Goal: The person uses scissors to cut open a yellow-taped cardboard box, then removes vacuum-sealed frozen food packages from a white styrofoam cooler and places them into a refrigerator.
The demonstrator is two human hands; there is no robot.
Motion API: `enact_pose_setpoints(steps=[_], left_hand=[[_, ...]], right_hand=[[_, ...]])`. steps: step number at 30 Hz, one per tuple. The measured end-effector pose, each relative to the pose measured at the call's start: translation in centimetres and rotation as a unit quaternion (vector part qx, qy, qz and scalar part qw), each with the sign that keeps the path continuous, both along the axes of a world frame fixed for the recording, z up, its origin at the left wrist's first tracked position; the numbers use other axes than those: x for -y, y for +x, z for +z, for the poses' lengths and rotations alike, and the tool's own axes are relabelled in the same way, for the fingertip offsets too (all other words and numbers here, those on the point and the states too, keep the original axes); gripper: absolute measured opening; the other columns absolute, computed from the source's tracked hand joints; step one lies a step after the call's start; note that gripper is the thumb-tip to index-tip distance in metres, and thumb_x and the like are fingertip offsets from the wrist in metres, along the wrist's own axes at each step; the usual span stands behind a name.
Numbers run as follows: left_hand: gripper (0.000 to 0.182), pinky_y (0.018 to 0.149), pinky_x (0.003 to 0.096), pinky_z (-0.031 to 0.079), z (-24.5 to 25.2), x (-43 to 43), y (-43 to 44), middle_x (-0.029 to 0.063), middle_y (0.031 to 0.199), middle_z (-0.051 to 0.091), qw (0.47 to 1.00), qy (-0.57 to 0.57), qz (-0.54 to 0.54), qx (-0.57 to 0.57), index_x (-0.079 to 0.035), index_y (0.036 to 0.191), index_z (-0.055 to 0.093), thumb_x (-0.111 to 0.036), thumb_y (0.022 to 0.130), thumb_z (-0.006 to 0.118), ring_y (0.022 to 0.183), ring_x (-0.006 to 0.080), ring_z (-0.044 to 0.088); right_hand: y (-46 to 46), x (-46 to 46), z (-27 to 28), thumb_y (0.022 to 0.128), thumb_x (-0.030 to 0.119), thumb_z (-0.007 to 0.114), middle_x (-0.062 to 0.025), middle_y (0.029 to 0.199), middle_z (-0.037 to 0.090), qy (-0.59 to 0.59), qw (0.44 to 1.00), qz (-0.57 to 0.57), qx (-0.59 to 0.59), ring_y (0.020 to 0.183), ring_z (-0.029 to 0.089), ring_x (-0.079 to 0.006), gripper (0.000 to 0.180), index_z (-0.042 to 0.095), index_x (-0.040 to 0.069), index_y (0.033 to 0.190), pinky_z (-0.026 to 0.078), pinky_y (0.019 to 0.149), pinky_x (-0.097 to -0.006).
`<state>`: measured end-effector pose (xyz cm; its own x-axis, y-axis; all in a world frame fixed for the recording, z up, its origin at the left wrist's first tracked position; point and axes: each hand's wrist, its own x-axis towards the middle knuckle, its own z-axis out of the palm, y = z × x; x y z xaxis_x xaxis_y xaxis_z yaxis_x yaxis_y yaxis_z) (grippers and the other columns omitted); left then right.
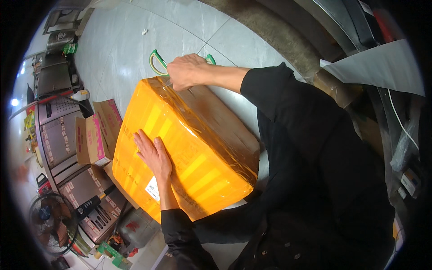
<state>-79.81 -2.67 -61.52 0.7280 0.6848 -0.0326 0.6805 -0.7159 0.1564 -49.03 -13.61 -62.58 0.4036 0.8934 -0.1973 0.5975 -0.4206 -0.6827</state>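
A large cardboard box (pixel 202 158), wrapped in yellow and clear packing tape, sits tilted on the floor in front of me. My left hand (pixel 153 157) lies flat on its yellow-taped face, thumb apart from the fingers, beside a white label (pixel 153 188) bearing print. At the box's far top edge, my right hand (pixel 187 72) is closed around a pair of scissors (pixel 158 64) with green and cream handles. The handle loops stick out on either side of the fist, spread apart. Most of the blades are hidden by the hand and the box edge.
Grey floor tiles (pixel 125 37) extend beyond the box. An open pink-and-brown carton (pixel 98 135) stands to the left, near metal cabinets (pixel 59 135). A black fan (pixel 52 222) and a grey gas cylinder (pixel 136 227) are at lower left. White sheeting (pixel 378 69) hangs at right.
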Motion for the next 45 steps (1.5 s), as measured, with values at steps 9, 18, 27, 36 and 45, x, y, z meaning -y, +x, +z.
enact_pose_setpoints(steps=[9, 18, 27, 36, 45], left_hand=[[0.075, 0.125, 0.0562, 0.003, 0.9, 0.6, 0.9, 0.0168, 0.171, 0.015, 1.000, -0.002, 0.006, 0.013, -0.010, 0.164, 0.022, -0.058, 0.107, 0.033, 0.159, 0.0346, 0.008], [0.114, 0.118, 0.0703, -0.006, 6.9, 17.5, -3.4, 0.0300, 0.167, 0.015, 0.947, -0.180, -0.240, -0.117, -0.009, 0.158, 0.035, -0.072, 0.072, 0.077, 0.158, 0.0424, 0.006], [0.080, 0.115, 0.0756, 0.010, 2.0, 19.0, -5.5, 0.0157, 0.157, 0.047, 0.982, 0.006, -0.188, -0.008, -0.013, 0.145, 0.057, -0.069, 0.088, 0.064, 0.150, 0.0374, 0.037], [0.095, 0.117, 0.0690, 0.012, -0.3, 13.6, 2.1, 0.0316, 0.163, 0.026, 0.977, 0.034, -0.167, 0.130, -0.005, 0.146, 0.053, -0.073, 0.082, 0.069, 0.152, 0.0527, 0.020], [0.096, 0.121, 0.0617, 0.010, -0.4, 13.0, 2.6, 0.0368, 0.165, 0.007, 0.963, -0.021, -0.125, 0.238, 0.003, 0.155, 0.030, -0.063, 0.093, 0.062, 0.153, 0.0538, 0.008]], right_hand=[[-1.6, 4.7, 0.6, 0.092, 0.023, 0.063, -0.0270, 0.079, 0.070, -0.008, 0.999, 0.022, -0.025, 0.077, 0.070, -0.0440, 0.032, 0.070, -0.008, 0.083, 0.055, 0.071, -0.0508], [-3.0, 7.8, 0.7, 0.092, 0.027, 0.065, -0.0248, 0.081, 0.070, -0.058, 0.994, 0.044, -0.075, 0.079, 0.069, -0.0432, 0.031, 0.071, -0.003, 0.090, 0.053, 0.070, -0.0511], [0.4, 2.1, -1.4, 0.087, 0.027, 0.059, -0.0147, 0.066, 0.068, -0.069, 0.991, 0.106, -0.032, 0.063, 0.068, -0.0299, 0.033, 0.068, -0.003, 0.078, 0.052, 0.061, -0.0438], [3.4, -4.7, -2.0, 0.089, 0.026, 0.058, -0.0149, 0.066, 0.068, -0.024, 0.993, 0.114, -0.016, 0.062, 0.066, -0.0284, 0.034, 0.066, -0.004, 0.075, 0.051, 0.061, -0.0444], [0.4, 6.9, -1.5, 0.093, 0.027, 0.058, -0.0163, 0.062, 0.066, -0.022, 0.990, 0.094, -0.103, 0.057, 0.064, -0.0290, 0.038, 0.062, -0.007, 0.076, 0.051, 0.056, -0.0419]])
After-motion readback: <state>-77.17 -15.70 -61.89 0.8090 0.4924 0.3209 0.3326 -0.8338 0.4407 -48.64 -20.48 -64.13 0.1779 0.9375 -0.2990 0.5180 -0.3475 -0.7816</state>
